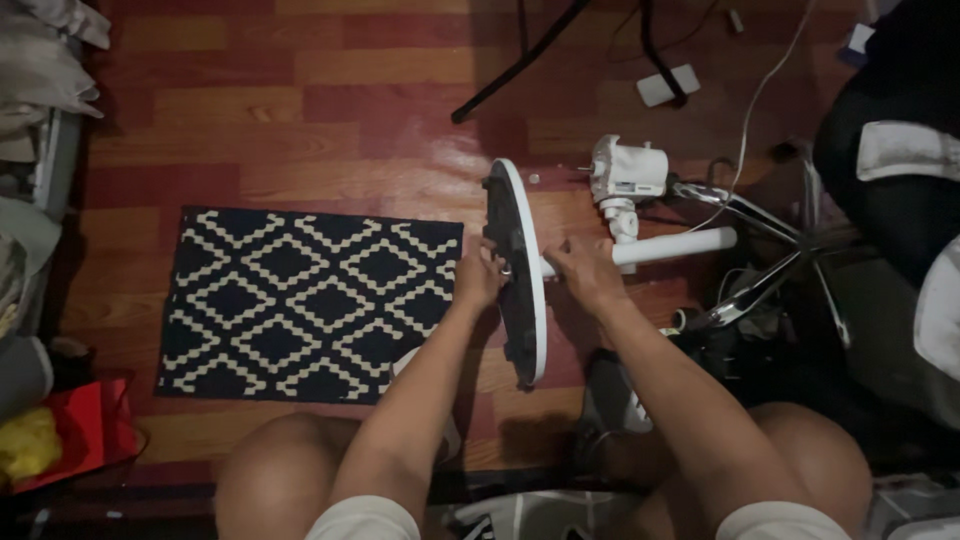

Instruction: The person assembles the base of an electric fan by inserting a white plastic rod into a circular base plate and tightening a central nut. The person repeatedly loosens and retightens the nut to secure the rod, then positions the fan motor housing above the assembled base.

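A white round fan base (530, 300) stands on its edge on the wooden floor, its dark underside turned left. A white pole (680, 245) runs from it to the right, up to a white motor housing (628, 172). My left hand (478, 272) is at the middle of the dark underside, fingers pinched on a small metal fastener there. My right hand (588, 270) grips the pole right beside the base. Both my knees show at the bottom.
A dark rug with a white diamond pattern (300, 300) lies left of the base. A chrome chair base (770, 260) and cables sit at the right. A red bag (85, 425) is at the lower left, a sneaker (615, 405) under my right arm.
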